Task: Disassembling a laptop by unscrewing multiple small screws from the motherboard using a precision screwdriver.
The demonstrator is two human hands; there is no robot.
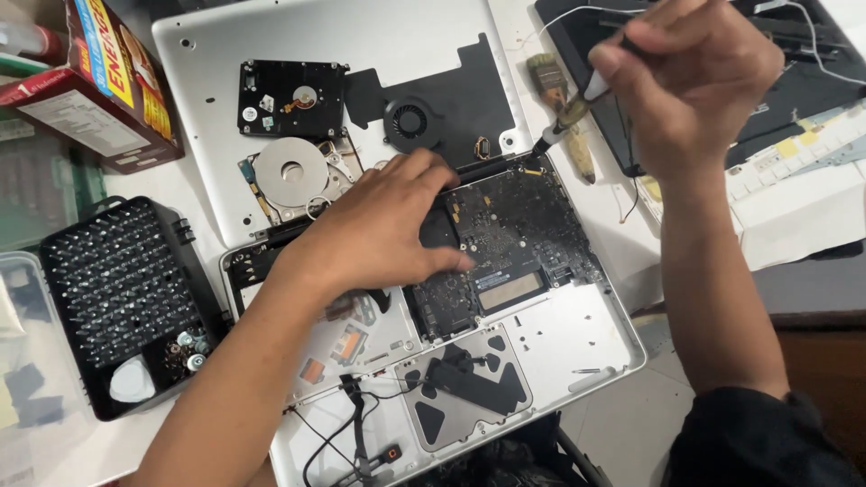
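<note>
Your left hand (383, 225) lies flat, fingers spread, pressing black logic board (514, 243) inside opened silver laptop case (586, 347); your right hand (690, 72) clenched around screwdriver (573, 113), tip at board's upper right corner; paintbrush (552, 86) just beside.

A dark, flat logic board (514, 239) crowded with small components is seated in the upper half of an opened silver aluminium laptop base (586, 338). A black-tipped, pale-handled screwdriver (570, 113) is tilted above the board's upper right corner.

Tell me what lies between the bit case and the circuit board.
In the head view, the left hand and its forearm lie between the bit case and the circuit board.
</note>
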